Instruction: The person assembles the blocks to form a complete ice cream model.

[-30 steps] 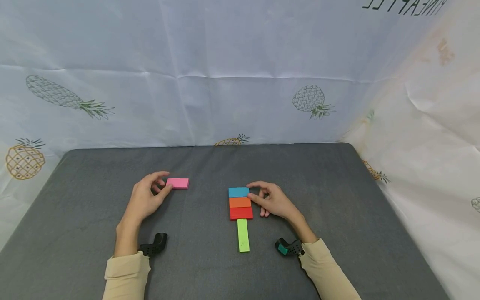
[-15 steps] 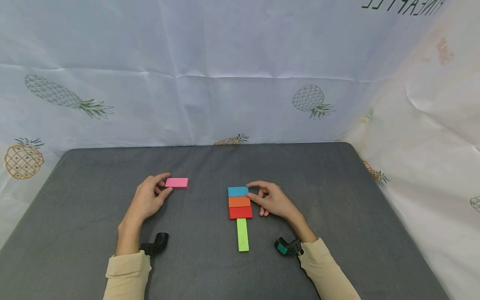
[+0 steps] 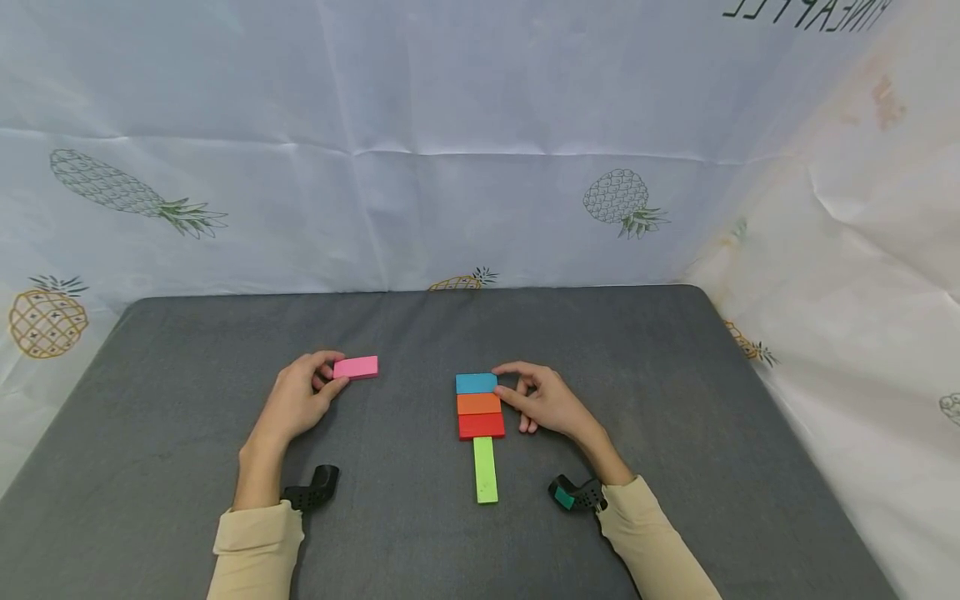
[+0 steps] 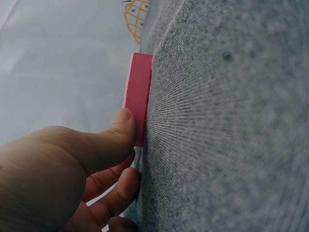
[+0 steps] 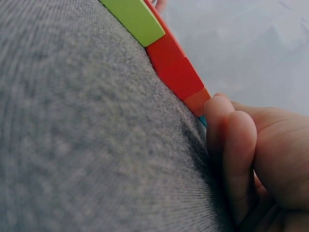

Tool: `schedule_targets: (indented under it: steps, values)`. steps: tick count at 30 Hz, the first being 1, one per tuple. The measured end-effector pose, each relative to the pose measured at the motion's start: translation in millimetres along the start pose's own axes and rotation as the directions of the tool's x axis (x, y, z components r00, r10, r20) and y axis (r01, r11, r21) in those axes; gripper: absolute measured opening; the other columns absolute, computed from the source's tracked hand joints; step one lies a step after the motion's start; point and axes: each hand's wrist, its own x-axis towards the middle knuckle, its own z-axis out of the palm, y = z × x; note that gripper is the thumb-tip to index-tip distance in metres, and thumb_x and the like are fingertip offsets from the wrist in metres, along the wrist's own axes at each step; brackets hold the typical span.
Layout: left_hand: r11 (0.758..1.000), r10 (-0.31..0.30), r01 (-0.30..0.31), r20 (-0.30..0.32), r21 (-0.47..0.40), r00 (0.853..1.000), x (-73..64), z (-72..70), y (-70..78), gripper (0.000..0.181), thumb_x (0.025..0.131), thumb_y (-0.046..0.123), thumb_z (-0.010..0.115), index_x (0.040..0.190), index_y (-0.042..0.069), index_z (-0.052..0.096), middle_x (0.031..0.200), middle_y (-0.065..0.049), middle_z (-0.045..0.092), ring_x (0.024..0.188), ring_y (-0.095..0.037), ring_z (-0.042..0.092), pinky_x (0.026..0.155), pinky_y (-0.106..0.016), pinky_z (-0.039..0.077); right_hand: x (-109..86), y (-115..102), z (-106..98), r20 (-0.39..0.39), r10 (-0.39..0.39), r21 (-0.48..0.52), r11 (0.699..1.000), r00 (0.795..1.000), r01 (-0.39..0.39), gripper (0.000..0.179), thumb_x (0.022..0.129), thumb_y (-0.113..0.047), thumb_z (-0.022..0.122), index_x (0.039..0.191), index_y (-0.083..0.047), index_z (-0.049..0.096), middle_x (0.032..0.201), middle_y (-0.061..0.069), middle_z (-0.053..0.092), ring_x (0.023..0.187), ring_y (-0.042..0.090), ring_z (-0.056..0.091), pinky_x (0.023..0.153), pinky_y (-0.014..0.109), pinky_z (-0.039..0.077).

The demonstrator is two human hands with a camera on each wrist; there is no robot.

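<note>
In the head view, my left hand (image 3: 303, 396) pinches the left end of a pink block (image 3: 356, 367) between thumb and index finger. The left wrist view has the thumb on the near side of that pink block (image 4: 139, 84), which is at the cloth. My right hand (image 3: 547, 400) pinches the right end of a blue block (image 3: 476, 383). Against the blue one lies an orange block (image 3: 478, 404), then a red block (image 3: 482, 426), all sideways. A light green block (image 3: 486, 471) runs lengthwise below the red. In the right wrist view, fingers mostly hide the blue block.
Grey cloth (image 3: 405, 533) covers the table, whose far edge meets a white pineapple-print sheet (image 3: 480, 100). A black wrist device (image 3: 311, 490) sits at the left wrist, another black device (image 3: 577, 493) at the right.
The pink block has turned slightly, its right end now a little farther from me than its left. My left hand has shifted slightly right. The right hand and the row of blocks stay put.
</note>
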Motion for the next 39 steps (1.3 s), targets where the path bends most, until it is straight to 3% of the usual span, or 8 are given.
schedule_targets:
  steps: [22,39]
  values:
    - [1.000,-0.007,0.007,0.018,-0.013,1.000,0.8,2.5,2.4,0.032,0.095,0.006,0.070,0.125,-0.004,0.065,0.096,-0.014,0.063,0.077,-0.018,0.051,0.066,-0.030,0.038,-0.5,0.3,0.6,-0.002,-0.006,-0.006,1.000,1.000,0.006,0.038,0.099,-0.020,0.068,0.136,-0.011,0.063,0.066,0.011,0.060,0.043,0.012,0.060,0.046,0.034,0.054]
    - [0.997,0.025,-0.022,0.037,-0.070,0.999,4.5,17.1,14.8,0.028,0.096,0.010,0.070,0.122,-0.001,0.066,0.094,-0.011,0.060,0.073,-0.016,0.048,0.063,-0.027,0.037,0.5,2.5,1.1,-0.001,-0.028,-0.012,1.000,1.000,0.028,0.038,0.099,-0.019,0.068,0.135,-0.009,0.063,0.064,0.010,0.060,0.042,0.012,0.060,0.046,0.035,0.053]
